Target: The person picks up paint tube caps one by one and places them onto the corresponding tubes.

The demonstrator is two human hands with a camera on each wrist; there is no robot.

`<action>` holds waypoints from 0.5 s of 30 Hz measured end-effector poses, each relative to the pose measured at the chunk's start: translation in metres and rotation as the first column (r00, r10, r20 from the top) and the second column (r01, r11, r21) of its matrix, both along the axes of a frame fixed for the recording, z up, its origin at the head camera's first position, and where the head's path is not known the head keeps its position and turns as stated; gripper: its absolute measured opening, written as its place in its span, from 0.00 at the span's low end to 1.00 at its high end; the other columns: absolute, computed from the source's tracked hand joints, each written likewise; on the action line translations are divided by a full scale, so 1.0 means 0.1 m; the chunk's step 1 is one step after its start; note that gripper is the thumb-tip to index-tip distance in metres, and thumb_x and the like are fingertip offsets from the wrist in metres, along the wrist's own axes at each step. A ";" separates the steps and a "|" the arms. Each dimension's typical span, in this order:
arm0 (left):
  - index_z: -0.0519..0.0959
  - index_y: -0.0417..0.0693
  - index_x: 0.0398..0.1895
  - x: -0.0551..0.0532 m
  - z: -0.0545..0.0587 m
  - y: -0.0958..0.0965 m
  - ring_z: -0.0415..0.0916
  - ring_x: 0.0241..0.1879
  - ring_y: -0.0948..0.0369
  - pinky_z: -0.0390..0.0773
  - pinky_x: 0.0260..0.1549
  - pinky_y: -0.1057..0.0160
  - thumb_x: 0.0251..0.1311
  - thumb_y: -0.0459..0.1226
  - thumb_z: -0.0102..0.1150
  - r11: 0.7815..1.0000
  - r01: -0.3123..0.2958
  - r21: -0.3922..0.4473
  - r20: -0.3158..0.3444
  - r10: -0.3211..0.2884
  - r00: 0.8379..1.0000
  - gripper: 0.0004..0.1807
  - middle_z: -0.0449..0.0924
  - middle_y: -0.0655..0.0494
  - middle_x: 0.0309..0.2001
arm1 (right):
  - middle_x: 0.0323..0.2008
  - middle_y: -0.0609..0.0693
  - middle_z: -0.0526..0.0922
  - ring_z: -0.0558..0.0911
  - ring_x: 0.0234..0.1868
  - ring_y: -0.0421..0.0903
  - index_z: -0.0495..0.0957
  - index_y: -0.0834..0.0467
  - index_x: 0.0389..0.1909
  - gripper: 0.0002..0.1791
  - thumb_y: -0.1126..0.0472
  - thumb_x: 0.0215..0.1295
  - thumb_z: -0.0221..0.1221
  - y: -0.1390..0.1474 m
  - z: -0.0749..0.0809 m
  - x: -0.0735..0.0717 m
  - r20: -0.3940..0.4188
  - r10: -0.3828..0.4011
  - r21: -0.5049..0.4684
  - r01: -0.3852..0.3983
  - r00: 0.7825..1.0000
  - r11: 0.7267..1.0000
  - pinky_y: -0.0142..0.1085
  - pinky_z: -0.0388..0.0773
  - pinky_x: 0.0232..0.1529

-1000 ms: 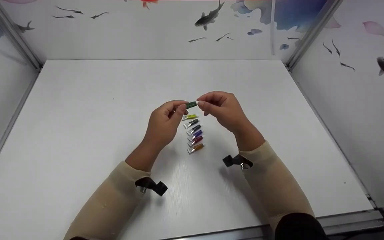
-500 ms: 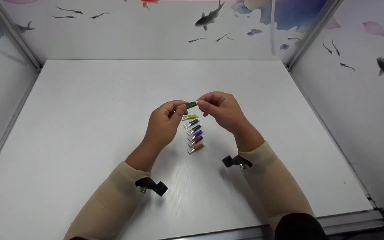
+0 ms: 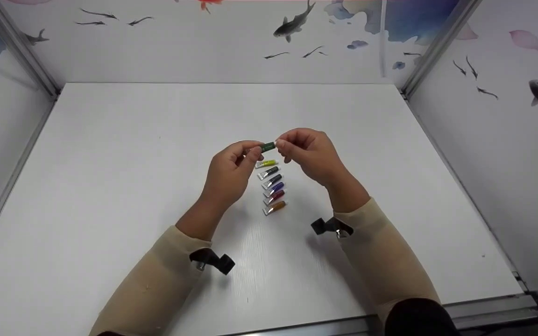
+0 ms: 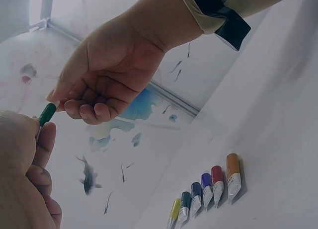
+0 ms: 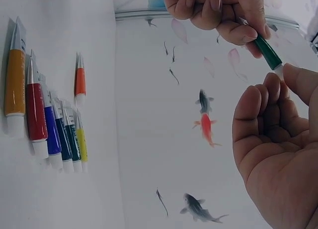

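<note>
A small green paint tube (image 3: 268, 147) is held up above the table between both hands. My left hand (image 3: 230, 172) pinches its body between thumb and fingers. At its other end, my right hand (image 3: 313, 154) pinches the white cap (image 5: 279, 70) with thumb and forefinger; the cap is mostly covered in the head view. Beneath the hands lies a row of several paint tubes: yellow (image 3: 266, 164), two dark ones, blue-violet (image 3: 274, 189), red (image 3: 274, 197) and ochre (image 3: 275, 207). An orange tube (image 5: 80, 80) lies apart from them in the right wrist view.
The white table (image 3: 124, 140) is bounded by a back panel (image 3: 194, 51) and side panels printed with fish. Metal rails run along the panel corners. Each forearm has a beige sleeve (image 3: 383, 247) and a black wrist mount (image 3: 213, 260).
</note>
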State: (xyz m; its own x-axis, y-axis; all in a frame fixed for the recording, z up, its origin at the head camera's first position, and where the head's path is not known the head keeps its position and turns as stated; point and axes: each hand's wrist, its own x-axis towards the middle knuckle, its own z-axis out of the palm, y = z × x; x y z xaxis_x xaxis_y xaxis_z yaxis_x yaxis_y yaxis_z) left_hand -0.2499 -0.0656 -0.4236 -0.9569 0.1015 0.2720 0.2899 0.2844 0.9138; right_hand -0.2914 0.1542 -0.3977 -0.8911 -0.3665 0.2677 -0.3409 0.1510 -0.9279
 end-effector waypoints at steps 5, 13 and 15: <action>0.85 0.58 0.58 0.00 0.00 0.00 0.75 0.37 0.58 0.75 0.35 0.62 0.80 0.50 0.56 1.000 0.001 0.005 0.001 -0.001 1.000 0.15 0.88 0.55 0.44 | 0.34 0.53 0.84 0.80 0.36 0.46 0.86 0.65 0.43 0.09 0.61 0.75 0.65 0.00 0.00 0.00 -0.005 -0.015 0.004 0.015 1.000 1.000 0.32 0.84 0.40; 0.85 0.57 0.59 0.00 0.00 -0.01 0.76 0.38 0.58 0.75 0.35 0.63 0.80 0.50 0.56 1.000 -0.006 0.001 0.006 0.006 1.000 0.15 0.89 0.55 0.45 | 0.33 0.49 0.84 0.81 0.36 0.46 0.85 0.69 0.45 0.13 0.60 0.76 0.65 -0.02 -0.01 0.00 -0.015 -0.024 0.029 0.024 1.000 0.999 0.32 0.84 0.40; 0.85 0.58 0.59 0.00 0.00 -0.01 0.76 0.38 0.58 0.75 0.35 0.63 0.80 0.51 0.56 1.000 -0.006 0.002 0.010 0.006 1.000 0.16 0.89 0.56 0.45 | 0.33 0.49 0.84 0.81 0.36 0.46 0.84 0.70 0.46 0.14 0.60 0.76 0.65 -0.02 -0.01 0.00 -0.012 -0.026 0.030 0.026 1.000 0.999 0.32 0.84 0.40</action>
State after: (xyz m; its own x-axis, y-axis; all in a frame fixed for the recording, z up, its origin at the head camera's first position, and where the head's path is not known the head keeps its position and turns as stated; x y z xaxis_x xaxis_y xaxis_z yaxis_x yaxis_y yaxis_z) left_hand -0.2504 -0.0668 -0.4240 -0.9601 0.0948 0.2630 0.2793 0.2841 0.9172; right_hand -0.2911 0.1524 -0.3986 -0.8972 -0.3515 0.2674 -0.3475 0.1880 -0.9186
